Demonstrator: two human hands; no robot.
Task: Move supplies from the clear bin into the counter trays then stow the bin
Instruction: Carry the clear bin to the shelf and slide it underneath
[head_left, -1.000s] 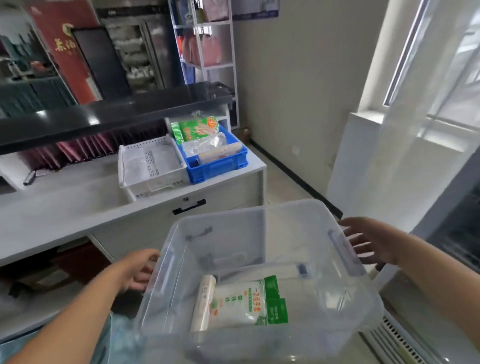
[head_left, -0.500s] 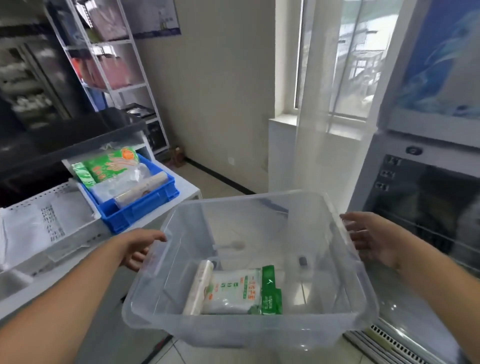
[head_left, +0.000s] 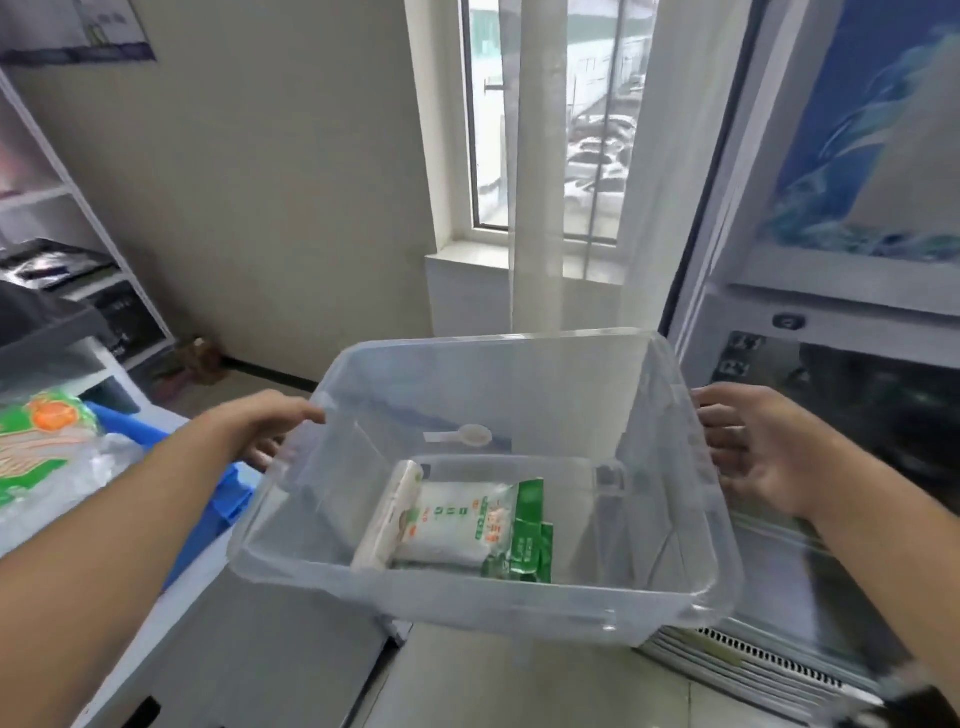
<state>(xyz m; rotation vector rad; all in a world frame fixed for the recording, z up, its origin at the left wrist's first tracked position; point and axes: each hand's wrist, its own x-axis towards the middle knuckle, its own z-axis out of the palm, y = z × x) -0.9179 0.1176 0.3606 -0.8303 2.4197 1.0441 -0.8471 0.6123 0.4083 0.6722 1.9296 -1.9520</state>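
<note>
Carrying the clear bin (head_left: 483, 587) in mid-air, the person has the left hand (head_left: 260, 431) gripping its left rim, thumb over the edge and fingers (head_left: 265, 457) curled beneath, while the right hand (head_left: 753, 452) lies against the right end with its fingers (head_left: 719, 415) fairly straight and spread; whether any of them hook under the rim cannot be told. On the bin's floor lie a white packet (head_left: 452, 525) with green and orange printing, too blurred to read, a white roll (head_left: 389, 514) touching its left side, and a green packet (head_left: 524, 535) partly tucked under its right edge. A small translucent spoon shape (head_left: 462, 435) shows through the far wall, though whether it sits inside the bin or is part of it is unclear. At the left edge, a blue tray (head_left: 223, 499) rests on the white bench (head_left: 171, 597), holding a green and orange bag (head_left: 36, 441) with illegible print and some crumpled clear plastic (head_left: 67, 483); both are cut off by the frame. Behind stand a beige wall (head_left: 270, 197), a window (head_left: 545, 119) with a sheer curtain (head_left: 540, 171), and white shelving (head_left: 67, 208) at the left. A display cooler (head_left: 841, 291) fills the right side, its top panel showing a blue picture, its dark glass door hiding whatever is inside. Pale floor tiles (head_left: 519, 680) show under the bin.
</note>
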